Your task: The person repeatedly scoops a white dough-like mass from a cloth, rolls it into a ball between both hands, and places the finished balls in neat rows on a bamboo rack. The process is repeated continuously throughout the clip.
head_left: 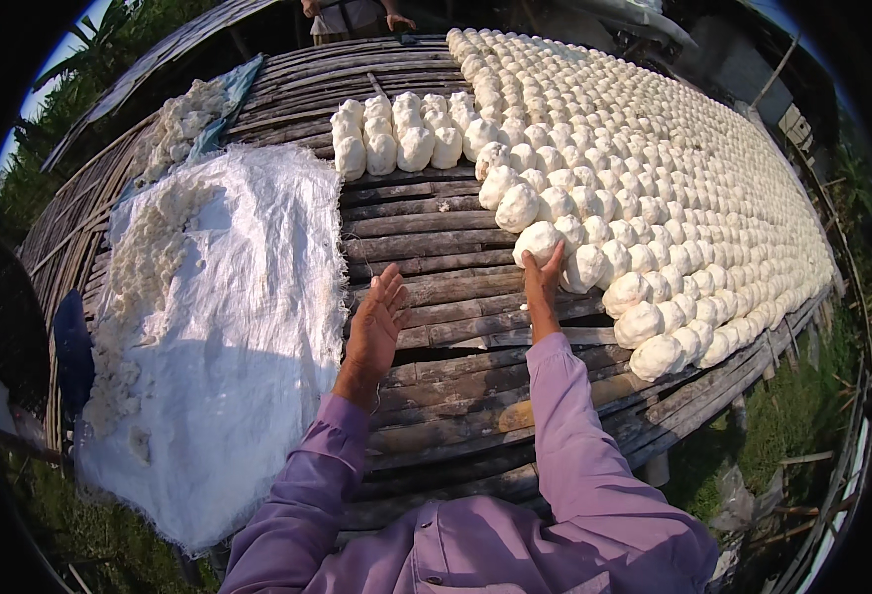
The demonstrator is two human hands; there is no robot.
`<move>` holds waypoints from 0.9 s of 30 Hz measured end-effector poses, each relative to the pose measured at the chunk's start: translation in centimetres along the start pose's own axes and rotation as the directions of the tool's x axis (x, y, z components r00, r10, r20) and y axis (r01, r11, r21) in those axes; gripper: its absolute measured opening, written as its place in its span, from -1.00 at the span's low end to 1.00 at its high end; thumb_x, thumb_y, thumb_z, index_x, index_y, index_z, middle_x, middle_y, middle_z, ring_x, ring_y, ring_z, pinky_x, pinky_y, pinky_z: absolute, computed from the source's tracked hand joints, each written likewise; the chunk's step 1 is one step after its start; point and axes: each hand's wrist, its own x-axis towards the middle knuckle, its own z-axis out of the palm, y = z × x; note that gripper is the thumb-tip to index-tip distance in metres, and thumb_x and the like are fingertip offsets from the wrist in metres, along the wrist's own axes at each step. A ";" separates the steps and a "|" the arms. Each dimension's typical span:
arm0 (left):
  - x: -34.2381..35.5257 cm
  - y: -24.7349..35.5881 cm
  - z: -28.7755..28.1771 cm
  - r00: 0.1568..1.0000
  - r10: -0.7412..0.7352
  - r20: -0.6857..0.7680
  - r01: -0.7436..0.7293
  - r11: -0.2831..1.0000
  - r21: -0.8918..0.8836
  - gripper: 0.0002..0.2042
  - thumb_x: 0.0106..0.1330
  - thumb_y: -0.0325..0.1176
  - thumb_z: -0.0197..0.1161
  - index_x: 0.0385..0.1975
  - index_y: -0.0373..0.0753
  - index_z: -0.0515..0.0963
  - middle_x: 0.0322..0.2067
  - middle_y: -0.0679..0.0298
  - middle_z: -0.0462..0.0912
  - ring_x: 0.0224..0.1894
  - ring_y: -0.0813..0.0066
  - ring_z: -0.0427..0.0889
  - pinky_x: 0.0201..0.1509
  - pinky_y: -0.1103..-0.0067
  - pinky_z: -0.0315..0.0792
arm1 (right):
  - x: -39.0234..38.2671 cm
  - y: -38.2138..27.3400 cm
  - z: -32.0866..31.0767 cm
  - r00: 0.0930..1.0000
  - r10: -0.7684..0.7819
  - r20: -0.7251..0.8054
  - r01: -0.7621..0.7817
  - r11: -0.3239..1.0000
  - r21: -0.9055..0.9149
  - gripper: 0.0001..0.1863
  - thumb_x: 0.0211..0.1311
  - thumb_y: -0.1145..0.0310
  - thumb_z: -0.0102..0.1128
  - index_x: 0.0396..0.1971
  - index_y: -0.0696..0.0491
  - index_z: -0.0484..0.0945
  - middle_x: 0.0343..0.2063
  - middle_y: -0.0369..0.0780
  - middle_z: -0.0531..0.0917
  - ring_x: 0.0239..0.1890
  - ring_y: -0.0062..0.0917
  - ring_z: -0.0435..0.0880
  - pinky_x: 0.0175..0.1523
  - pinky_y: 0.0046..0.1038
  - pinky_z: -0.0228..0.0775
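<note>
A rounded white ball (538,241) of doughy-looking material sits at the near left edge of the packed rows of balls (644,188). My right hand (543,277) curls round its near side, thumb at the left and fingers at the right. To the left, my left hand (376,322) hovers over the bamboo slats (436,287), palm turned inward and fingers stretched out, holding nothing. Beyond it on the left lies a white woven sheet (257,267), with crumbly white lumps (144,257) heaped along its left side.
A shorter block of balls (396,134) stands farther back, left of the main rows. More white crumbs (183,124) lie on a blue cloth (233,99) at the far left. Another person (352,18) stands beyond the platform's far edge. Grass (753,436) borders the near right edge.
</note>
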 end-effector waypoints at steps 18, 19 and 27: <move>-35.4 17.9 -31.7 0.668 0.555 -0.496 0.461 0.215 0.861 -0.44 0.41 -0.10 0.22 0.35 -0.19 0.37 0.40 -0.10 0.25 0.47 -0.05 0.18 0.47 0.23 0.15 | -35.6 -33.0 25.9 -0.066 -0.342 0.937 -0.066 0.939 0.338 -0.48 0.41 0.10 0.18 0.18 0.18 0.53 -0.08 -0.16 0.71 -0.07 -0.50 0.70 -0.03 -0.45 0.51; -36.9 17.9 -32.5 0.684 0.520 -0.511 0.442 0.261 0.858 -0.45 0.42 -0.10 0.21 0.35 -0.18 0.37 0.40 -0.10 0.25 0.47 -0.05 0.17 0.48 0.23 0.14 | -37.3 -35.1 28.3 -0.148 -0.375 0.915 -0.057 0.927 0.371 -0.47 0.40 0.09 0.17 0.19 0.18 0.52 -0.09 -0.17 0.71 -0.05 -0.50 0.69 -0.02 -0.44 0.51; -39.1 25.5 -38.6 0.835 0.352 -0.423 0.086 0.675 0.733 -0.35 0.50 0.07 0.05 0.39 -0.32 0.28 0.43 -0.07 0.20 0.51 0.05 0.11 0.52 0.30 0.08 | -39.6 -44.4 50.0 0.130 -0.386 0.913 0.116 0.921 0.373 -0.26 0.43 -0.07 0.12 0.36 0.21 0.32 0.23 -0.07 0.53 0.31 -0.37 0.45 0.36 -0.34 0.25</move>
